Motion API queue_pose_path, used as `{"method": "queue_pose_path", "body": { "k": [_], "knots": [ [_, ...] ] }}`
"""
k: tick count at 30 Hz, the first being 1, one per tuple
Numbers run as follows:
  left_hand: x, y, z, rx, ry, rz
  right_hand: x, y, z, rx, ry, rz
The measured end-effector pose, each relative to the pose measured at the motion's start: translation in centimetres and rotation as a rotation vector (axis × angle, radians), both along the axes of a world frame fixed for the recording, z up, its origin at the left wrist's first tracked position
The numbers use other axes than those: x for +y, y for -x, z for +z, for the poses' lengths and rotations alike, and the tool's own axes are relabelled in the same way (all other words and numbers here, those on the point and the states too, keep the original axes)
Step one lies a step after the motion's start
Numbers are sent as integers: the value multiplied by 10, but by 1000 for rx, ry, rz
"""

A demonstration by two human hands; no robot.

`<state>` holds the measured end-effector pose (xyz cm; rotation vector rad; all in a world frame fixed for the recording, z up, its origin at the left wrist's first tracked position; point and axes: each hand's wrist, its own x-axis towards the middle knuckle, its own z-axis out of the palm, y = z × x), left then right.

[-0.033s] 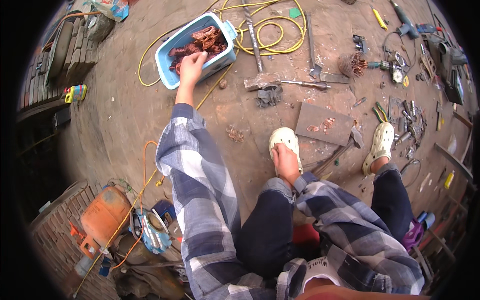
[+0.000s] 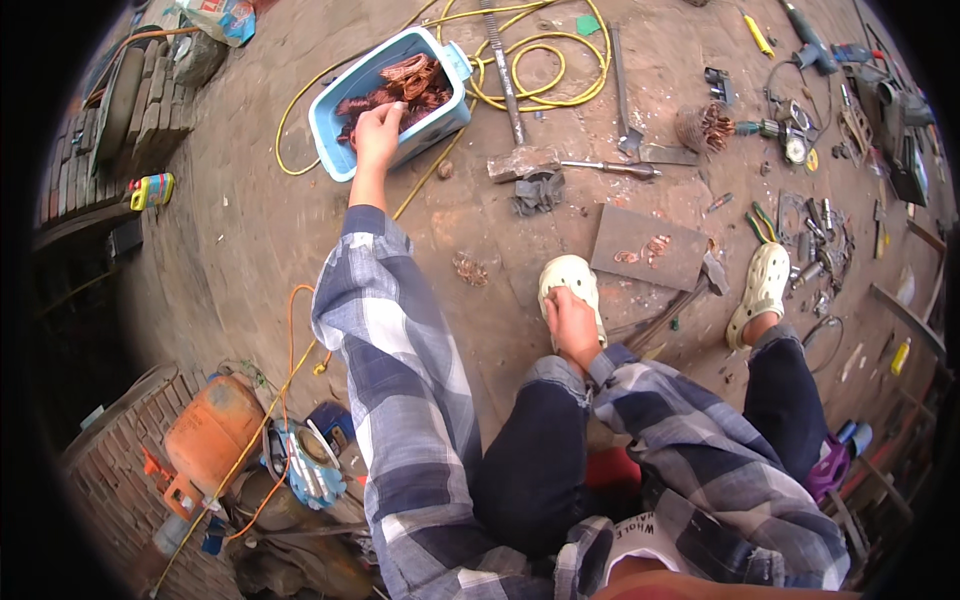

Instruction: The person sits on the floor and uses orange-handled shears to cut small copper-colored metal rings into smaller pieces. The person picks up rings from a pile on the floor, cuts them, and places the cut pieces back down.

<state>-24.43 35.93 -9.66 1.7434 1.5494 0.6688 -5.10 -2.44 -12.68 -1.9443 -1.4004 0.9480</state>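
My left hand (image 2: 375, 138) reaches over the near rim of a light blue plastic bin (image 2: 328, 133). Its fingers are bent together against the copper wire (image 2: 412, 76) inside; whether they grip a strand is hidden. Reddish-brown bundles of that wire fill part of the bin. Beyond my left knee, my right hand (image 2: 573, 326) is closed, seen above a cream clog (image 2: 569, 275); I cannot make out anything inside it. To the right lies a flat metal plate (image 2: 650, 245) with small copper pieces (image 2: 656, 248) on it. A small copper tangle (image 2: 469, 268) rests on the ground between bin and clog.
A sledgehammer (image 2: 522, 163) lies right of the bin, beside a coiled yellow hose (image 2: 560, 98). Pliers (image 2: 764, 224), scattered metal parts (image 2: 822, 245) and a wire-filled round container (image 2: 704, 129) are on the right. An orange tank (image 2: 213, 420) stands at lower left.
My left hand has shifted very slightly left and its fingers have drawn in a little at the bin. My right hand is unmoved.
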Motion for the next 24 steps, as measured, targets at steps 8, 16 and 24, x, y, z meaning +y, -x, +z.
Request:
{"method": "queue_pose_path", "body": {
  "k": [8,16,24],
  "knots": [
    [15,-26,8,789,-24,2,1,-1,-4,-16,-12,-14],
    [16,-46,16,997,-56,32,2,-2,-4,-20,-35,-6],
    [21,-48,13,968,-49,45,2,-2,-6,-43,-1,3]
  ]
}}
